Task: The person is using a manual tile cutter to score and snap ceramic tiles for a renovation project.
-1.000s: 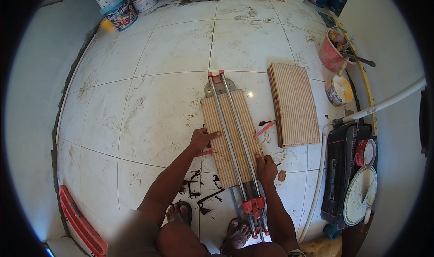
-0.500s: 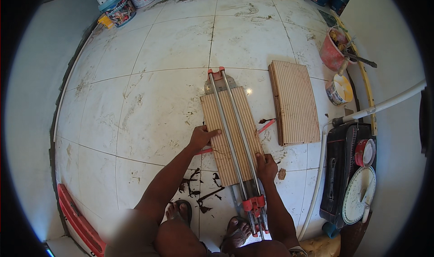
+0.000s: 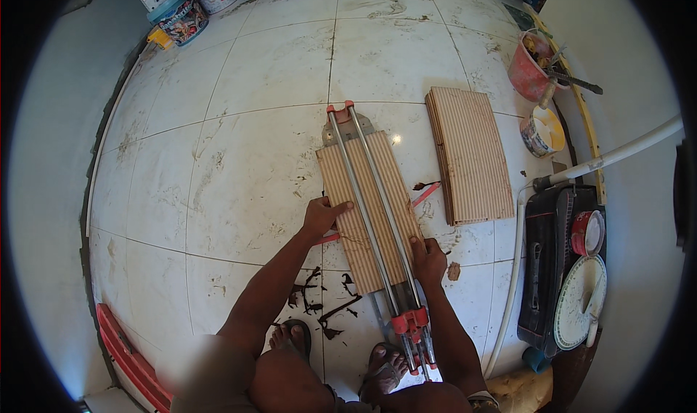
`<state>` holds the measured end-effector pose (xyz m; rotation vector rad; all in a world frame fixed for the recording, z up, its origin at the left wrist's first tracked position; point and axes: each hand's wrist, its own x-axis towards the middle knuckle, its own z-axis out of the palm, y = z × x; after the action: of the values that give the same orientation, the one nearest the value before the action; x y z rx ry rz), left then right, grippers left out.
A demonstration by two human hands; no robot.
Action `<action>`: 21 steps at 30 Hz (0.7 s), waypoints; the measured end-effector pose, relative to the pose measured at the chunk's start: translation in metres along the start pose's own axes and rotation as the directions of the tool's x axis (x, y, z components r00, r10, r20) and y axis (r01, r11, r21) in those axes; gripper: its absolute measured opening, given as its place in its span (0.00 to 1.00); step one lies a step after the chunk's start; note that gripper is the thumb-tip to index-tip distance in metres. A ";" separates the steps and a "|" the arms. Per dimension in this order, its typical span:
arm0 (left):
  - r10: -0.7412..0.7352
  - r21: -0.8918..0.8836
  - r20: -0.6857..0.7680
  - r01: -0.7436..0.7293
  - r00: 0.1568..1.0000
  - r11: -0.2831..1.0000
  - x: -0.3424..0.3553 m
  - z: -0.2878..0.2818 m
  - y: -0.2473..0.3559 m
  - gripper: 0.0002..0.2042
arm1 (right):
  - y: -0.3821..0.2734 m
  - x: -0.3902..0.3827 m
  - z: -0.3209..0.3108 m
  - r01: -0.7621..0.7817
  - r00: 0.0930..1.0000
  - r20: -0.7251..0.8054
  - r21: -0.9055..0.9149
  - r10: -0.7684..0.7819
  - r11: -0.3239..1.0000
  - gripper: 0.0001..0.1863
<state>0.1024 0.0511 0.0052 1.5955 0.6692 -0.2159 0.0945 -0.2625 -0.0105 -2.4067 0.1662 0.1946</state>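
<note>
A ribbed tile (image 3: 369, 195), tan-striped, lies on a manual tile cutter (image 3: 340, 113) beneath its two steel rails. The cutter's red carriage (image 3: 410, 321) sits at the near end, close to my feet. My left hand (image 3: 321, 218) grips the tile's left edge, thumb on top. Lower down on the opposite edge, my right hand (image 3: 429, 261) is closed round the tile, its thumb also on the upper face. The fingertips of both hands are hidden under or beside the edges.
A stack of ribbed tiles (image 3: 472, 155) lies to the right. Beyond it stand a red bucket (image 3: 528, 72) of tools and a small white tub (image 3: 539, 138). A black case (image 3: 544, 268) lies along the right wall. Dark scraps (image 3: 308, 293) litter the floor near my feet; paint buckets (image 3: 181, 17) stand far left.
The whole view has shifted slightly. Both hands keep the same hold on the tile, and the carriage remains at the near end of the rails.
</note>
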 end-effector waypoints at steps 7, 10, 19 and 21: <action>-0.019 -0.034 0.017 0.019 1.000 0.999 -0.001 -0.001 0.003 0.24 | 0.001 -0.001 0.002 0.030 0.998 -0.055 0.074 -0.026 0.997 0.28; -0.017 -0.053 0.025 0.019 1.000 0.998 0.000 -0.001 0.003 0.24 | 0.003 -0.001 0.003 0.003 0.999 -0.039 0.089 0.000 0.996 0.27; -0.040 -0.048 0.017 0.041 0.999 0.998 -0.001 0.000 0.005 0.25 | 0.000 -0.001 0.002 0.016 0.999 -0.044 0.117 -0.011 0.993 0.26; -0.046 -0.051 0.014 0.047 0.999 0.998 -0.001 0.001 0.007 0.25 | -0.002 -0.001 0.000 0.009 0.999 -0.034 0.109 -0.005 0.994 0.26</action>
<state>0.1053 0.0501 0.0120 1.5292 0.6967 -0.2412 0.0942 -0.2606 -0.0092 -2.3027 0.1790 0.1379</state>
